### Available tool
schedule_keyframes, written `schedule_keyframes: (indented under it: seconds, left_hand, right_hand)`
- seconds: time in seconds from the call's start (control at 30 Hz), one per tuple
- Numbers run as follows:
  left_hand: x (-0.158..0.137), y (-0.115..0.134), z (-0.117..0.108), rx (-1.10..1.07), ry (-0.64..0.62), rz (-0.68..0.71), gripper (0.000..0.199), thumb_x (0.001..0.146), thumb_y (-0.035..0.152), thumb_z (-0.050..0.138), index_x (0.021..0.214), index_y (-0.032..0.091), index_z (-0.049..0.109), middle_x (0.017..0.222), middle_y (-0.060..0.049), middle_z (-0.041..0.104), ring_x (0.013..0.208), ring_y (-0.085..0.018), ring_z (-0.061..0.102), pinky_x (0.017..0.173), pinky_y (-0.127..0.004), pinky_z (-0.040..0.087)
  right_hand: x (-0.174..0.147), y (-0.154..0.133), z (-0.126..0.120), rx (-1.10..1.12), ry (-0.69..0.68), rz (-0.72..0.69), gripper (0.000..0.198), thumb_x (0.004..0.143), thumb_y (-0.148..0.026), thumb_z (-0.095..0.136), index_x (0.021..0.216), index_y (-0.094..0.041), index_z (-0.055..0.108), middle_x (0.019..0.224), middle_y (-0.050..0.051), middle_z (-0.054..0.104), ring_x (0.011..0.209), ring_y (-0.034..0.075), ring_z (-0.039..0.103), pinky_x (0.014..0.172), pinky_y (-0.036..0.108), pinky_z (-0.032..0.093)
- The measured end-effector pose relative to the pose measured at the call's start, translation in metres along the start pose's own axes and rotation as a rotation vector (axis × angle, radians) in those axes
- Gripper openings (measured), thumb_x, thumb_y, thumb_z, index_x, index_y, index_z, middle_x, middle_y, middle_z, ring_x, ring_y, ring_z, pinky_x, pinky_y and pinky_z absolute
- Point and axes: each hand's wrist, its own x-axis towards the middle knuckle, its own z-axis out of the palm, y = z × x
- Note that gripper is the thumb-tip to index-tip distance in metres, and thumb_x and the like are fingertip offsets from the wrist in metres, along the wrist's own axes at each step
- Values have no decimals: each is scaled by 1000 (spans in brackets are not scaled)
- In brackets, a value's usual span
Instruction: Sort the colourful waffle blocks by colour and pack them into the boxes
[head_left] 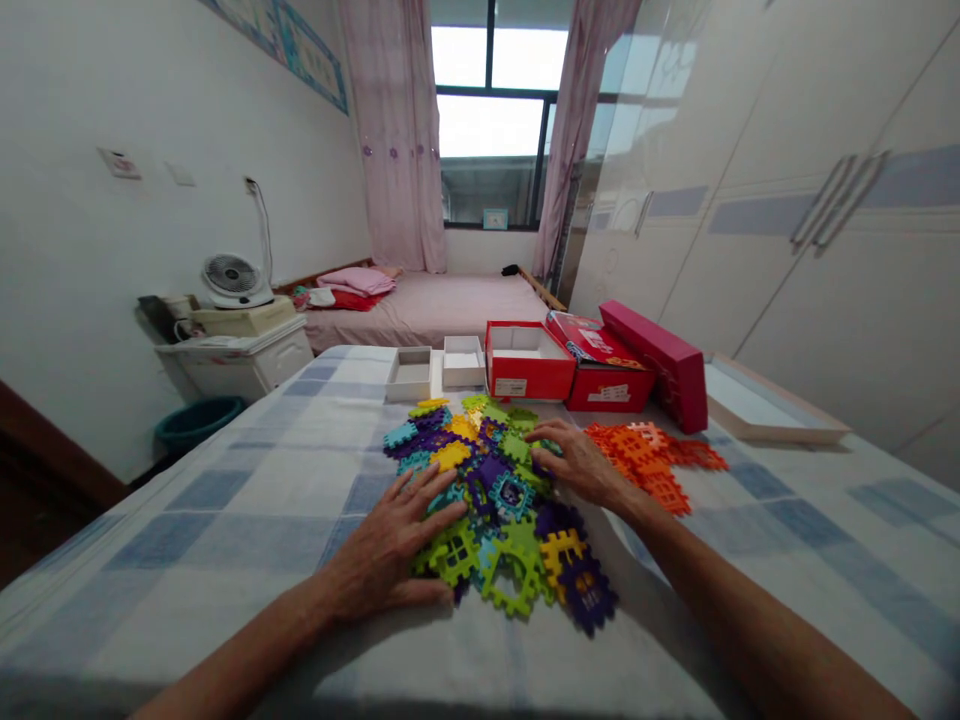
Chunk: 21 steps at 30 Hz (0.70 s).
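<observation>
A heap of interlocking plastic building pieces point(491, 475) in green, purple, yellow and blue lies on the checked cloth in front of me. My left hand point(390, 540) rests against the heap's left side, fingers spread over blue and green pieces. On the opposite side, my right hand point(577, 462) touches green pieces near the top right with its fingers apart and bent. Neither hand has a piece in its grip. Just right of that hand is a separate pile of orange pieces point(649, 455). A green piece with a round opening point(514, 575) lies nearest me.
Behind the heap stand a small grey-white box point(410, 375), a white box point(463, 362), an open red box point(529, 365) and a second red box point(611, 385). A dark pink box point(660, 365) leans beside them. At right lies a shallow tray-like lid point(780, 405).
</observation>
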Motion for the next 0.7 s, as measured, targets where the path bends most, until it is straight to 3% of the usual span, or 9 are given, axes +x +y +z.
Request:
schedule_keyframes:
  seconds: [0.1,0.17,0.27,0.37,0.57,0.7]
  left_hand:
    - [12,-2,-14,12,40,35,75,74,67,56,138,28,44,151,-12,32,138,-34,28,110,-58,23]
    - [19,-7,-28,-10,110,14,61,82,60,53,133,28,50,149,-9,37,136,-31,32,111,-53,24]
    - [34,-25,-46,-108,284,-162,45,92,48,41,125,23,57,143,-8,43,132,-25,40,110,-43,31]
    - [52,-52,-48,-204,436,-369,48,93,49,34,119,19,61,138,-9,48,127,-23,44,109,-40,33]
    - [67,-95,-12,-288,660,-653,55,89,51,27,106,15,66,125,-10,57,120,-23,50,107,-37,34]
    - [53,-114,14,-265,608,-764,57,86,52,27,101,13,66,124,-13,57,118,-25,51,106,-38,35]
  right_hand:
    - [-21,0,-22,26,29,61,26,86,-29,53,107,-19,65,112,10,61,103,21,58,93,39,43]
    - [-45,-8,-36,53,-34,94,35,85,-37,57,116,-21,61,117,9,58,103,22,58,90,38,46]
    - [-85,-28,-47,67,-210,129,64,72,-44,70,130,-27,51,130,8,49,108,24,55,91,38,47]
    - [-114,-43,-39,42,-309,108,90,57,-37,82,138,-31,42,141,7,39,120,28,48,101,41,41]
    - [-112,-37,-5,102,-201,60,63,73,-15,64,132,-26,47,135,7,43,117,20,50,102,34,40]
    - [-90,-37,5,170,-116,-2,54,77,-16,63,128,-21,50,130,9,47,120,20,47,104,34,39]
